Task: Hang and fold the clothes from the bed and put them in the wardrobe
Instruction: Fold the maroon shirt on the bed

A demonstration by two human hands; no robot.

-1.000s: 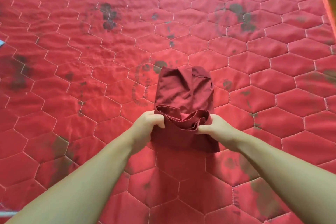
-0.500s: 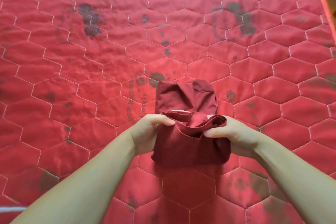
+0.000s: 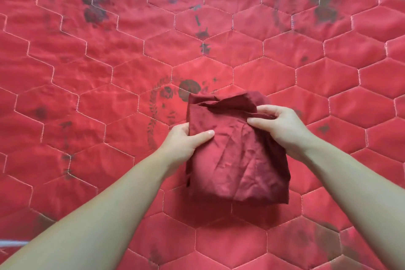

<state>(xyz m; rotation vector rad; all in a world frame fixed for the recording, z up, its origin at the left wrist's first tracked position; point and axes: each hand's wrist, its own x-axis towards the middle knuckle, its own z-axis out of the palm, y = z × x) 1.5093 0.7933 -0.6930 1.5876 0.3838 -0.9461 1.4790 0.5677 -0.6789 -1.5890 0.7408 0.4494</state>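
Right, status: dark red garment sits folded into a compact block on the red quilted bed, roughly centre of the head view, between my two forearms.

Left hand grips the left edge of the block, thumb on top, fingers tucked under the side. Right hand pinches the loose top layers near the upper right corner, fingers curled round the fabric. So both grips are closed on the garment.

Handling read, judged from the look only:
- Thin woven cloth, creased, no stiffness. Light. It will sag wherever it is not supported.
- Not fragile, no slip risk on skin, but the layers can slide over each other.
- Far edge is messy: a flap sticks up there and is not flat with the rest. That end looks likeliest to spring open.

Where I'd take hold: both side edges, fingers under and thumbs on top, clamping all layers at once. Keep the right grip over that loose flap so it stays pinned. Lifting by a single top layer would probably unroll the stack. Carry it flat, near fold toward me.

Wardrobe is not in view, so I cannot judge the placement path.
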